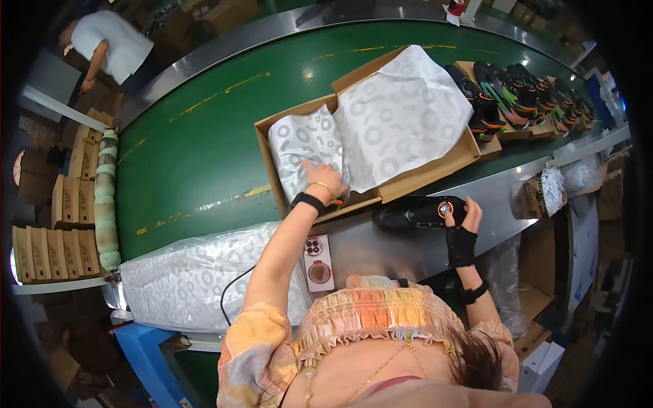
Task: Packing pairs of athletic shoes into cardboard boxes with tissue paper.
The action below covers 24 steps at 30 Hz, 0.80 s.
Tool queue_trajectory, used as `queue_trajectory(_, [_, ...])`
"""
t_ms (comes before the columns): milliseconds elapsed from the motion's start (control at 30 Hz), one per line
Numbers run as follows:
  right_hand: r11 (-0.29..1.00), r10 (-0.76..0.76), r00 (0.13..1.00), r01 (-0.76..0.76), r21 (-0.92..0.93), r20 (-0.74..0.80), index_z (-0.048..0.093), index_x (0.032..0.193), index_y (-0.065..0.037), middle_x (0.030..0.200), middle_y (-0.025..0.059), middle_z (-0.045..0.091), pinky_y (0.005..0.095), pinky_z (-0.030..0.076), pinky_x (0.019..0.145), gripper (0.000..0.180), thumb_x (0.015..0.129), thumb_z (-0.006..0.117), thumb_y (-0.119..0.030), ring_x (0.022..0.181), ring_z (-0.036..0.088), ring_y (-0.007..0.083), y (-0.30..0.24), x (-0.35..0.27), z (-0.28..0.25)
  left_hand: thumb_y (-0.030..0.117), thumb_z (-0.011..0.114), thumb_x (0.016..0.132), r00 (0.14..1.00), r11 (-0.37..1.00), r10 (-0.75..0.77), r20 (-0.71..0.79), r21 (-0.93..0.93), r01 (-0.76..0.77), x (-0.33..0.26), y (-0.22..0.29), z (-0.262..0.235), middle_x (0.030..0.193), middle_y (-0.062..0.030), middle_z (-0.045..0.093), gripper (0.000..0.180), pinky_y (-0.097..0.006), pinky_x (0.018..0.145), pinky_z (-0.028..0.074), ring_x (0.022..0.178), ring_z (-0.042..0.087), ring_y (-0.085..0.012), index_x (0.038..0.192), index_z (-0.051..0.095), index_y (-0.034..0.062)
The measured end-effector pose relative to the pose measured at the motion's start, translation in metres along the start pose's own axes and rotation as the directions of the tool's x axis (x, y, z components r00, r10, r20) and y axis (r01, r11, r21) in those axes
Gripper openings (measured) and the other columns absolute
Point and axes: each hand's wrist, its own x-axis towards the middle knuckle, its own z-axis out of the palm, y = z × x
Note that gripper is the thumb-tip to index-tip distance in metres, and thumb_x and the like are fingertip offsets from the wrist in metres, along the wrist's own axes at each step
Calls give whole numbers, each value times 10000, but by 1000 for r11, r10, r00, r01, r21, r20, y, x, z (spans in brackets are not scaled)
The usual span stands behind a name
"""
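Two grips are busy at an open cardboard box (435, 173) that sits on a green belt (204, 163), close to its near edge. The left grip (325, 180) lies over the patterned paper (309, 136) in the box's left half, fingers fairly straight and spread on the sheet; its underside is hidden, so whether it closes on anything cannot be told. A small patch of orange and dark shows beneath it, perhaps part of a shoe. The right grip (464, 231), in a black fingerless covering, holds a black shoe (415, 213) by its right end, thumb near an orange-ringed dial. That shoe rests on its side or tilted, just outside the box, above the steel worktop (408, 251). A second sheet (408, 102) spreads over the right half

The step in hand looks like packing: paper being settled at left while the shoe waits in the right grip. The next move seems to call for lifting the shoe over the near wall and keeping the paper from bunching under it
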Motion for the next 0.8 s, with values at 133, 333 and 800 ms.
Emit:
queue_trajectory(133, [987,159,924,-148,-60,348,307,1235,-31,1017,198,505,366,381,842,720,624,676,-127,942,495,342,5,-12,-11,443,597,663,994,995,-46,-99,-91,37,-2,11,0,1152,-126,486,397,-631,877,181,1106,421,-270,906,645,133])
queue_trajectory(333, [971,-226,888,237,23,401,463,1117,-75,866,132,576,346,450,720,574,582,671,-77,817,563,280,-75,19,-33,408,696,632,850,596,242,-468,-620,-510,-87,58,-18,1096,-247,467,765,-359,873,372,1017,459,-365,1149,388,-64])
queue_trajectory(800, [822,-554,580,268,502,598,537,940,-12,831,121,575,327,461,676,297,693,646,-137,769,568,270,-114,41,25,323,629,744,706,-214,-695,-137,-898,-385,-83,7,-41,941,-102,565,525,-279,712,443,805,543,-168,1071,465,-53])
